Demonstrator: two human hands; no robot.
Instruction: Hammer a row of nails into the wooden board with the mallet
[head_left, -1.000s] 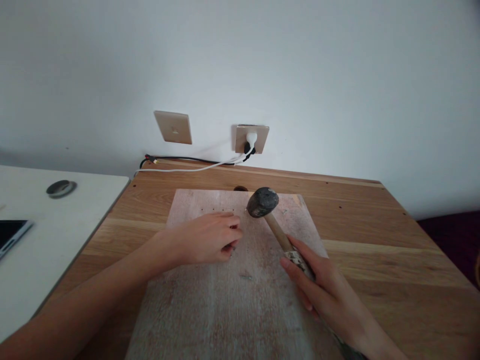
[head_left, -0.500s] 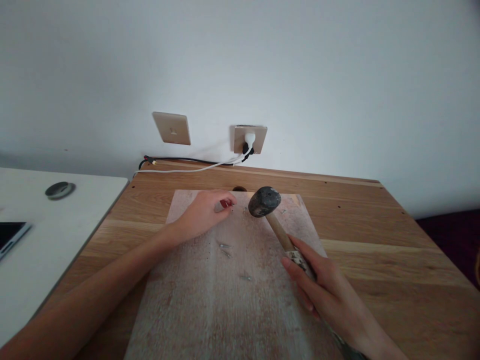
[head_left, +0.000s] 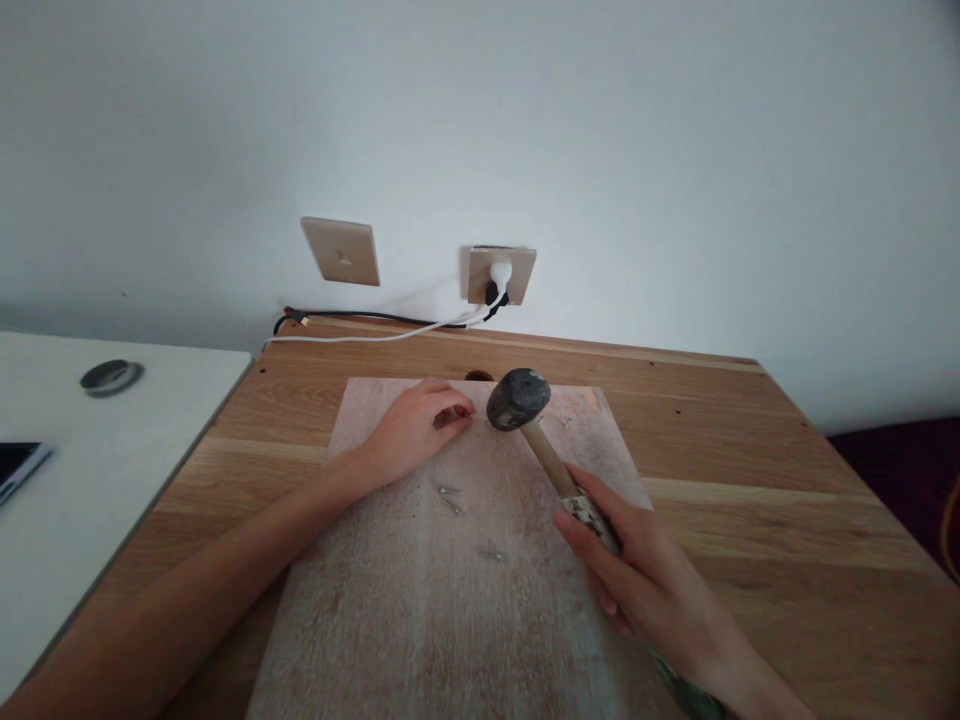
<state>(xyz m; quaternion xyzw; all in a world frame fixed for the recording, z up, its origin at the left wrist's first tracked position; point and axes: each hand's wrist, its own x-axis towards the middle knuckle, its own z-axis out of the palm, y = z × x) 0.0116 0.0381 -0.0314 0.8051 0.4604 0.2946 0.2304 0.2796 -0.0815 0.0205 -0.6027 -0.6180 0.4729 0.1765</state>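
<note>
My right hand (head_left: 637, 560) is wrapped around the wooden handle of a mallet (head_left: 519, 400) with a dark, rounded head. The mallet head hangs over the far part of a worn whitish board (head_left: 375, 620), just right of my left hand (head_left: 412, 430). Thumb and index finger of my left hand are pinched together over the board, on what looks like a small nail, mostly hidden by the fingertips. Loose nails (head_left: 450, 498) lie on the board in front of that hand, another nail (head_left: 492, 554) is nearer to me, and one more (head_left: 568, 422) lies at the far right.
The board rests on a wooden tabletop (head_left: 750, 510) against the wall. Behind it, a socket (head_left: 480, 275) holds plugs with a white cable (head_left: 360, 340) and a black one. At left, a white table (head_left: 172, 420) carries a roll of tape (head_left: 111, 377) and a device (head_left: 22, 465).
The mallet head has shifted slightly left, closer to my left fingers. My left hand has moved a little to the right, still pinching. The view has shifted slightly.
</note>
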